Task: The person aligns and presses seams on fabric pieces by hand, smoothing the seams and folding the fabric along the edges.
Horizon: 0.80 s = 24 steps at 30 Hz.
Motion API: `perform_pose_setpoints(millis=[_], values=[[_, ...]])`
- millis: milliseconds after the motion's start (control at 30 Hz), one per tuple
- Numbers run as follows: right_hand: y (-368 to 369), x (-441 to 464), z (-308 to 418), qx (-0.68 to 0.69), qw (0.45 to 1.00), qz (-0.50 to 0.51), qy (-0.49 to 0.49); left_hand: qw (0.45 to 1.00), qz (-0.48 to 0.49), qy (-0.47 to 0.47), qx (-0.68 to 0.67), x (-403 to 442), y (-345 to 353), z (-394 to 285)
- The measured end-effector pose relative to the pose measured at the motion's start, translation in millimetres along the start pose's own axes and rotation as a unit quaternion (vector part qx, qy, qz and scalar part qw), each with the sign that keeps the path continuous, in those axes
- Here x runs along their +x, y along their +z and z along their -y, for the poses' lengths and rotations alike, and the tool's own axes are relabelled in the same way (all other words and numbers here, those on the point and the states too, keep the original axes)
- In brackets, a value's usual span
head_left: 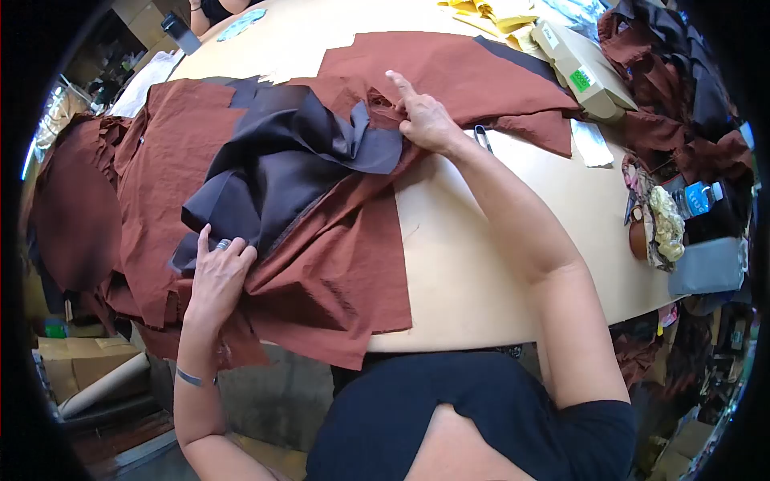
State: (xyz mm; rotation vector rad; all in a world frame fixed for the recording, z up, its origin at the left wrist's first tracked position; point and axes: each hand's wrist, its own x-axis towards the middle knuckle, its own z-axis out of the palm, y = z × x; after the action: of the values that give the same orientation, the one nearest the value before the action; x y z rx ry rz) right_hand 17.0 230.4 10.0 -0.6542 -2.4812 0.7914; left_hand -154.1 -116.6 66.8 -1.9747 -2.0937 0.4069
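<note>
A rust-brown cloth piece with a dark lining [277,172] lies rumpled on the table, its dark side turned up in folds. My left hand [220,272], with a ring on one finger, grips the near edge where the dark lining meets the brown cloth [337,276]. Its index finger stretches out over the lining. Farther off, my right hand [425,116] is closed on the far end of the same piece, index finger pointing out and the others curled; the exact grip is partly hidden. More flat brown cloth [449,72] lies beyond it.
The pale table [465,264] carries a cardboard box [577,68], a small black-looped tool [482,138], a water bottle [698,199] and a plastic container [707,266]. Brown cloth [172,184] piles up at left. Another person's arm [210,14] rests near a dark bottle [180,34].
</note>
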Motion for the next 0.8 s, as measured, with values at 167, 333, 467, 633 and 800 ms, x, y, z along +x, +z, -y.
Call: perform_pose_setpoints(millis=[167,333,467,633,800], values=[[-23,-47,35,0.049,0.996,-0.055,-0.051,0.994,-0.042,0.006,0.101,11,-14,38],[-62,-155,89,0.153,0.984,0.012,-0.095,0.967,-0.124,-0.002,0.223,54,-35,120],[-54,-178,79,0.115,0.989,0.05,-0.074,0.934,-0.046,-0.183,0.303,82,-35,142],[-51,-154,49,0.127,0.992,0.022,0.003,0.974,-0.182,0.028,-0.135,155,-44,-26],[-40,-129,49,0.106,0.994,-0.002,-0.035,0.961,-0.184,-0.017,-0.208,203,26,-69]])
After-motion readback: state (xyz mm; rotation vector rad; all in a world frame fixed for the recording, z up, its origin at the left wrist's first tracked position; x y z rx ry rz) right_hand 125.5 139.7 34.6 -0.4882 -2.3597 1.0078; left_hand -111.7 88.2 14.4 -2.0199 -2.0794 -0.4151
